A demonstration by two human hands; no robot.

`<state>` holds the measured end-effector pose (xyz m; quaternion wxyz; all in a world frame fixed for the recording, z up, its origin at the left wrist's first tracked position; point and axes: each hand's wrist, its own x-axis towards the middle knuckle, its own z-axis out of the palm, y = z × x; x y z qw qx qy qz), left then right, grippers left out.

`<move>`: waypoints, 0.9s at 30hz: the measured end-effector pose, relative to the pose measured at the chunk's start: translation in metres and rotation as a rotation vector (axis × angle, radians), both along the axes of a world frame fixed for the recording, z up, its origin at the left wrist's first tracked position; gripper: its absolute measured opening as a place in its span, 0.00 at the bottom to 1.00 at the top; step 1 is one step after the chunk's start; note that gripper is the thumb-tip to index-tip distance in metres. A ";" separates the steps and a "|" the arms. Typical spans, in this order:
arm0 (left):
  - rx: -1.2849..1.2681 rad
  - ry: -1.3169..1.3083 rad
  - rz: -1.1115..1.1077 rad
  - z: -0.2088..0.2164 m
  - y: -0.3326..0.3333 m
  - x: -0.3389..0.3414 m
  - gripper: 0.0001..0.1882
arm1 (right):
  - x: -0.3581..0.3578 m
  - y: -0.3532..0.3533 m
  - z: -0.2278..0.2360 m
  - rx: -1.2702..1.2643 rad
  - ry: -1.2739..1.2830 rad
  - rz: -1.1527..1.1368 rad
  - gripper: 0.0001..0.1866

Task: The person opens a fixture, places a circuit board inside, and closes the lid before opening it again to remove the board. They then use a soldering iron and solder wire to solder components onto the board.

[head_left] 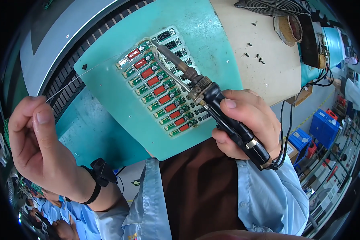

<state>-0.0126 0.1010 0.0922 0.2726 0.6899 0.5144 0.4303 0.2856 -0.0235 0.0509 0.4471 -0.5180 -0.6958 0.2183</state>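
Observation:
My right hand (pixel 254 120) is wrapped round the black handle of a soldering iron (pixel 218 102), which has a thin metal tube along its side. The iron's tip reaches the far end of a row of small green circuit boards (pixel 162 90), at the topmost one. Each board carries a red part and small silver parts, with black display pieces beside them. Between thumb and forefinger, my left hand (pixel 46 144) pinches a thin solder wire (pixel 70 83). The wire stretches right towards the top board; its far end is too fine to make out.
The boards sit on a teal sheet (pixel 204 36) over a beige table (pixel 280 76). Small black parts (pixel 261 61) lie loose there, near a round fan grille (pixel 274 6). A slatted conveyor (pixel 64 76) runs at left. Black cables (pixel 283 120) trail from the iron. Blue bins (pixel 324 127) stand at right.

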 end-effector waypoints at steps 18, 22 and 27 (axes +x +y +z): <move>-0.047 0.013 -0.047 -0.008 -0.002 0.011 0.08 | 0.004 -0.001 -0.014 0.008 -0.035 0.085 0.25; -0.055 0.007 -0.061 -0.008 -0.002 0.013 0.08 | 0.004 -0.002 -0.014 -0.017 -0.025 0.086 0.25; -0.054 0.022 -0.058 -0.009 -0.001 0.014 0.08 | 0.003 -0.001 -0.009 -0.042 -0.048 0.081 0.26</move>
